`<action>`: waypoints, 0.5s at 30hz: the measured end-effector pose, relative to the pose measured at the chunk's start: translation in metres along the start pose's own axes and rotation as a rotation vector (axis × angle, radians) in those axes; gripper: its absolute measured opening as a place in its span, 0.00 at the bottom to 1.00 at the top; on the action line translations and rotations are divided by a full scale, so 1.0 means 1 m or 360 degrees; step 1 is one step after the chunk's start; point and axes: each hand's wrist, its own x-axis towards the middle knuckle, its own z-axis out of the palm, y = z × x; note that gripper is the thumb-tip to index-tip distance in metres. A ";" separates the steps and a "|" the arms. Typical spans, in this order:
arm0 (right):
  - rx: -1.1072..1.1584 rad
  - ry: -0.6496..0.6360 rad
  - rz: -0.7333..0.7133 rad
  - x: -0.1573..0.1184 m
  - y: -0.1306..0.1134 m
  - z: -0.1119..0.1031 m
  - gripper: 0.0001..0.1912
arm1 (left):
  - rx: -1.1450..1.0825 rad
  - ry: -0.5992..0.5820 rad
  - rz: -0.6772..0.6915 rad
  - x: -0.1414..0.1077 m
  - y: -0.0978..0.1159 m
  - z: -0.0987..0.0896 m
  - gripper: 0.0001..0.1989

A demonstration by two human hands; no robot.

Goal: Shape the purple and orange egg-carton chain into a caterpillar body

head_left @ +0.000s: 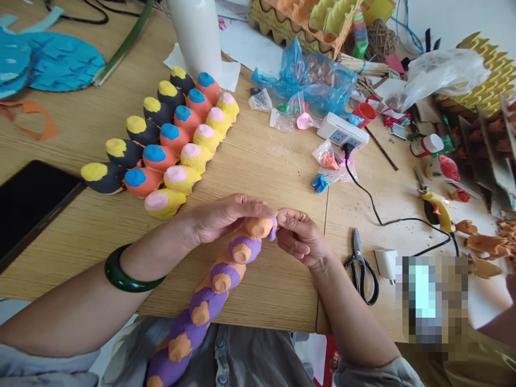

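A long bumpy strip (pixel 209 293) in purple and orange slants from my lap up over the table's front edge. My left hand (pixel 226 216), on the arm with a dark green bangle (pixel 129 274), is closed on the strip's upper end. Beside it, my right hand (pixel 296 234) pinches at the purple edge of that same end, thumb and finger pressed together. Behind my left hand lie three bumpy rows: a black row with yellow tops (pixel 141 129), an orange-red row with blue tops (pixel 173 137) and a yellow row with pink tops (pixel 195 158).
Black-handled scissors (pixel 360 269) and a white charger (pixel 386 264) lie right of my right hand. Farther back are a power strip (pixel 342 130) with its cable, a blue plastic bag (pixel 310 75) and a white cylinder (pixel 197 37). A dark flat device (pixel 34 204) lies left.
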 end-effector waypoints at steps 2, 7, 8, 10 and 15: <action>0.0009 -0.0023 -0.0044 0.000 -0.001 -0.003 0.17 | -0.0018 0.0028 -0.0016 0.000 0.003 -0.001 0.27; 0.0043 -0.0022 -0.0071 0.001 -0.001 -0.006 0.17 | -0.0043 0.0033 -0.0004 -0.001 0.007 0.001 0.23; 0.0027 -0.0020 -0.0064 0.001 -0.001 -0.006 0.17 | -0.0011 0.0034 0.0021 -0.001 0.008 0.002 0.22; -0.0015 -0.0033 -0.0043 0.000 -0.001 -0.006 0.16 | 0.0072 0.0016 0.0073 -0.002 0.009 0.003 0.21; 0.0057 -0.0075 -0.0080 0.001 0.000 -0.007 0.16 | 0.0168 -0.0030 0.0164 -0.002 0.007 -0.001 0.18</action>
